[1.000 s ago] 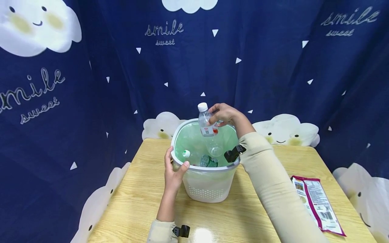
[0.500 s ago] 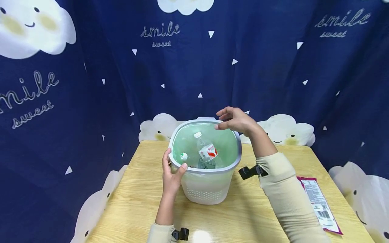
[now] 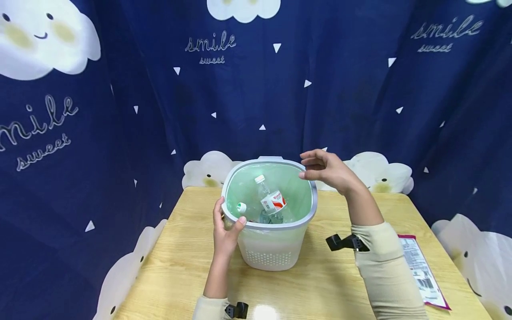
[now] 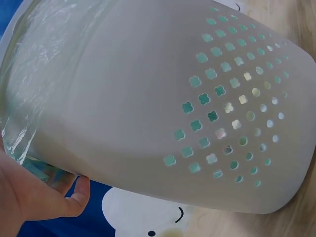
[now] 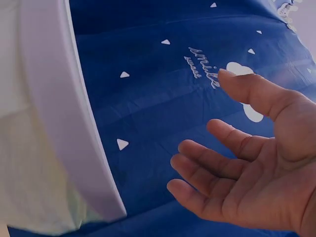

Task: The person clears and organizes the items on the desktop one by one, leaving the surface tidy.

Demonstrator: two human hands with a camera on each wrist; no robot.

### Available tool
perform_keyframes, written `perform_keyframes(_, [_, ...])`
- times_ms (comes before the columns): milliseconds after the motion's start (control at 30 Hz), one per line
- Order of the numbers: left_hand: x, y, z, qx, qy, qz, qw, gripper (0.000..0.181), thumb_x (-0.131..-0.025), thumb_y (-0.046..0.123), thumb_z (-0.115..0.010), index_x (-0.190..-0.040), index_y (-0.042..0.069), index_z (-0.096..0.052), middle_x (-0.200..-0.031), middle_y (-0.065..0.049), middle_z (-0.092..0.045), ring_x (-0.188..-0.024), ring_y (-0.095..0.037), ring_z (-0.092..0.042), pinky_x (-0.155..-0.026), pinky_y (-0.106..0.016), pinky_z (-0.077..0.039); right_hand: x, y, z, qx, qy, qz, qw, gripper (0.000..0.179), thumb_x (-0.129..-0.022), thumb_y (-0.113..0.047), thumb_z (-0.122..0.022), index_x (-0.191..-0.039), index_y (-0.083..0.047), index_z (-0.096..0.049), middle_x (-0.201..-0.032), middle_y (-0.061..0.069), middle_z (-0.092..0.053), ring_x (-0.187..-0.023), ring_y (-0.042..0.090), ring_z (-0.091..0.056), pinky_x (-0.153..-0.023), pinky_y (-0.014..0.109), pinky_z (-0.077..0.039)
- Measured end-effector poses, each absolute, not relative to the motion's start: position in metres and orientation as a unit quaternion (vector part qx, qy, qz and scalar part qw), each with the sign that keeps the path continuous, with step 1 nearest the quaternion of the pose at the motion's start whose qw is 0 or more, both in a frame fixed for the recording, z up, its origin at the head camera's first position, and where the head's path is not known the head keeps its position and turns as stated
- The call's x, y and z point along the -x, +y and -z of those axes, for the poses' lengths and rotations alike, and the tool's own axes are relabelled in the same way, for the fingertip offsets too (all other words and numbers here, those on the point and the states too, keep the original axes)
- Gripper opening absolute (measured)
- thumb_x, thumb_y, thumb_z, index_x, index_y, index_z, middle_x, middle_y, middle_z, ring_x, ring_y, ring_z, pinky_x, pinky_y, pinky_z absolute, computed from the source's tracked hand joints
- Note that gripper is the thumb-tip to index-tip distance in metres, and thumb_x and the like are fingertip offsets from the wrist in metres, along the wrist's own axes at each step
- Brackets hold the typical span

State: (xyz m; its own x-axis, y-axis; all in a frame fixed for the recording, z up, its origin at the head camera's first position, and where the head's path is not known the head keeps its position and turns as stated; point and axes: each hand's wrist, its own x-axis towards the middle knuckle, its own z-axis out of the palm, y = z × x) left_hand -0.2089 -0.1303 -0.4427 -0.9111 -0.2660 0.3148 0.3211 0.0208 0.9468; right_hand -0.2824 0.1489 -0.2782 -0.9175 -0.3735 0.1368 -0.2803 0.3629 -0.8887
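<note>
A white waste bin with a grey rim and a pale green liner stands on the table. In it a clear plastic bottle with a white cap and a red-and-white label leans against other bottles. A white-and-green bottle cap shows near the left rim. My left hand grips the bin's rim at the near left corner; in the left wrist view its fingers are partly hidden by the bin. My right hand hovers beside the far right rim, fingers loosely bent, holding nothing; the right wrist view shows the bare palm.
A flat white-and-magenta packet lies at the right of the wooden table. A dark blue curtain with clouds and triangles hangs close behind the table and along its sides.
My right hand has let go of the clear bottle, which dropped into the bin, and has moved right, away from the opening. My left hand stays on the rim.
</note>
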Motion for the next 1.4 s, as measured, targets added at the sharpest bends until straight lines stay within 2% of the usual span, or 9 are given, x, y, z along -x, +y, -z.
perform_keyframes(167, [0.208, -0.130, 0.442, 0.023, -0.681, 0.700, 0.214, 0.078, -0.075, 0.023, -0.071, -0.141, 0.033, -0.031, -0.134, -0.008, -0.035, -0.123, -0.025, -0.031, -0.101, -0.054, -0.017, 0.270, 0.164, 0.285, 0.197, 0.817, 0.541, 0.034, 0.058, -0.081, -0.011, -0.071, -0.131, 0.003, -0.044, -0.127, 0.021, -0.048, -0.116, 0.036, -0.045, -0.089, 0.038, -0.044])
perform_keyframes(433, [0.208, -0.130, 0.442, 0.020, -0.680, 0.702, 0.209, 0.078, -0.075, 0.023, -0.072, -0.141, 0.034, -0.032, -0.135, -0.006, -0.035, -0.124, -0.025, -0.030, -0.102, -0.054, -0.015, 0.258, 0.187, 0.305, 0.200, 0.805, 0.559, 0.015, 0.058, -0.083, -0.008, -0.069, -0.132, 0.005, -0.042, -0.127, 0.024, -0.048, -0.113, 0.035, -0.047, -0.082, 0.024, -0.046])
perform_keyframes(767, [0.208, -0.128, 0.444, 0.019, -0.682, 0.700, 0.209, 0.078, -0.075, 0.024, -0.072, -0.141, 0.034, -0.031, -0.134, -0.007, -0.035, -0.124, -0.025, -0.030, -0.102, -0.055, -0.015, 0.247, 0.206, 0.321, 0.200, 0.808, 0.555, 0.010, 0.058, -0.084, -0.009, -0.068, -0.133, 0.004, -0.040, -0.128, 0.022, -0.047, -0.115, 0.036, -0.045, -0.082, 0.023, -0.046])
perform_keyframes(1000, [0.195, -0.124, 0.418, 0.016, -0.686, 0.702, 0.192, 0.080, -0.076, 0.017, -0.068, -0.145, 0.015, -0.027, -0.137, -0.017, -0.032, -0.125, -0.031, -0.028, -0.102, -0.057, -0.013, 0.239, 0.214, 0.333, 0.203, 0.805, 0.557, 0.001, 0.057, -0.085, -0.010, -0.068, -0.133, 0.002, -0.041, -0.127, 0.021, -0.047, -0.111, 0.027, -0.049, -0.081, 0.024, -0.047])
perform_keyframes(1100, [0.203, -0.128, 0.432, 0.016, -0.685, 0.702, 0.195, 0.081, -0.076, 0.020, -0.070, -0.144, 0.024, -0.028, -0.137, -0.013, -0.033, -0.125, -0.028, -0.028, -0.102, -0.057, -0.014, 0.237, 0.217, 0.337, 0.198, 0.810, 0.552, -0.005, 0.056, -0.085, -0.011, -0.068, -0.133, 0.002, -0.042, -0.126, 0.020, -0.048, -0.110, 0.029, -0.049, -0.081, 0.023, -0.047])
perform_keyframes(1233, [0.210, -0.131, 0.443, 0.018, -0.686, 0.697, 0.206, 0.079, -0.075, 0.023, -0.071, -0.142, 0.033, -0.030, -0.137, -0.007, -0.034, -0.125, -0.024, -0.030, -0.102, -0.054, -0.015, 0.235, 0.221, 0.343, 0.194, 0.813, 0.549, -0.005, 0.057, -0.085, -0.012, -0.068, -0.133, 0.003, -0.041, -0.126, 0.020, -0.048, -0.113, 0.039, -0.045, -0.081, 0.022, -0.046])
perform_keyframes(1400, [0.210, -0.130, 0.444, 0.024, -0.686, 0.695, 0.216, 0.078, -0.075, 0.025, -0.071, -0.141, 0.035, -0.031, -0.137, -0.006, -0.034, -0.125, -0.024, -0.030, -0.102, -0.055, -0.014, 0.230, 0.228, 0.353, 0.190, 0.816, 0.546, -0.007, 0.056, -0.085, -0.011, -0.067, -0.132, 0.004, -0.040, -0.125, 0.020, -0.048, -0.111, 0.033, -0.049, -0.081, 0.022, -0.046])
